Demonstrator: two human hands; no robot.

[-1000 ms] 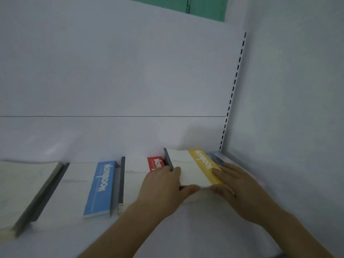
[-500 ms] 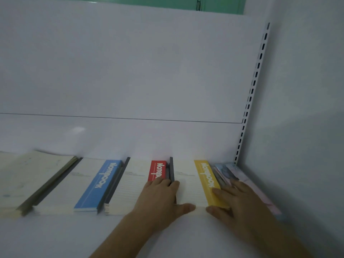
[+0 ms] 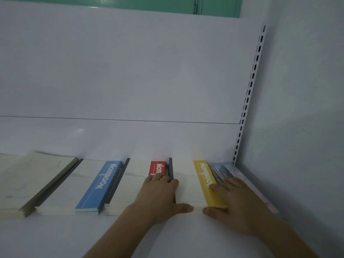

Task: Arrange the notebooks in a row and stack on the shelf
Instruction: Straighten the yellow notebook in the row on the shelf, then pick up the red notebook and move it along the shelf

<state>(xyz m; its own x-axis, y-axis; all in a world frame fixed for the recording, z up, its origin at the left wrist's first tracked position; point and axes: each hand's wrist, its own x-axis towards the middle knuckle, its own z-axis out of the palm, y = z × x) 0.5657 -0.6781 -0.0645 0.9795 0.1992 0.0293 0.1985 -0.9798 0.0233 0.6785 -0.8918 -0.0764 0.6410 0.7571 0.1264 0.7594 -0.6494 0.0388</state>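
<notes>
My left hand (image 3: 158, 198) lies flat over the seam between the red-banded notebook (image 3: 130, 185) and the yellow-banded notebook (image 3: 195, 185), fingers straight and reaching across the red band and the dark spine edge, thumb stretched out along the yellow one's near edge. My right hand (image 3: 234, 202) rests on the yellow notebook's right side, fingers extended along the yellow band and thumb pressed against its near corner, so the notebook sits framed between my two hands, both of them flat and holding nothing in a curl. That yellow-banded notebook lies face up on the white shelf (image 3: 167, 239), in a row of overlapping notebooks: to its left the red one, then the blue-banded notebook (image 3: 89, 185), then a cream notebook with an olive edge (image 3: 28, 183) at the far left. To the right of the yellow band, under my right hand, a notebook with a pale patterned cover (image 3: 223, 170) sits just beside the slotted upright (image 3: 249, 90) in the corner.
</notes>
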